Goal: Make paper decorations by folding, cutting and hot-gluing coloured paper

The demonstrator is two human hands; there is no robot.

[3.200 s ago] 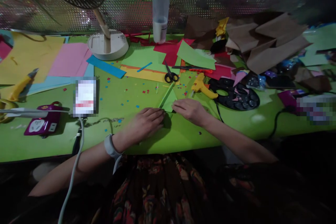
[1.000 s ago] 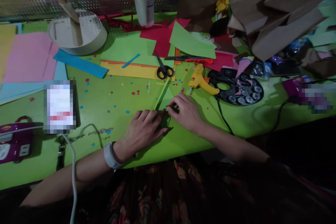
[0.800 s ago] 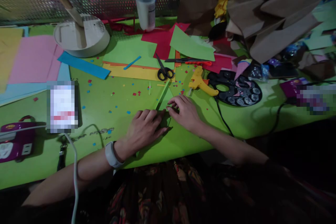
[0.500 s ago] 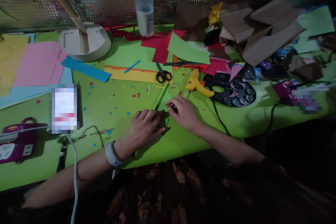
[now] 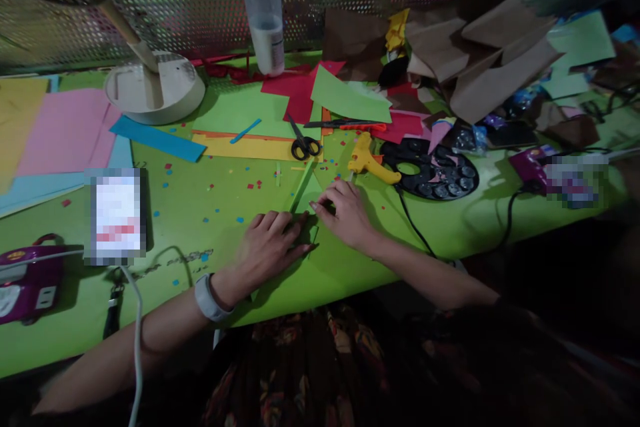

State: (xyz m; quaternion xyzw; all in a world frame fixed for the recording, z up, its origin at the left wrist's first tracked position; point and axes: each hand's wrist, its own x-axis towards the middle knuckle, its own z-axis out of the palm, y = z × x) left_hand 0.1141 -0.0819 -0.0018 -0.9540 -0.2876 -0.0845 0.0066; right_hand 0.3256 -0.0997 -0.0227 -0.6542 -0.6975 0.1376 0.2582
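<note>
One folded piece of light-green paper (image 5: pixel 313 188) is placed on the green table (image 5: pixel 340 280) between the left hand (image 5: pixel 267 240) and the right hand (image 5: pixel 347 213), its long raised edge slanted up and away toward the black scissors (image 5: pixel 305 145) beyond. Its near end is partly covered by the left hand, the nearer of the two, which is laid over it with thumb and fingers apart. Beside its right edge the right hand is held, thumb and forefinger brought nearly together, though whether paper is pinched between them cannot be told.
</note>
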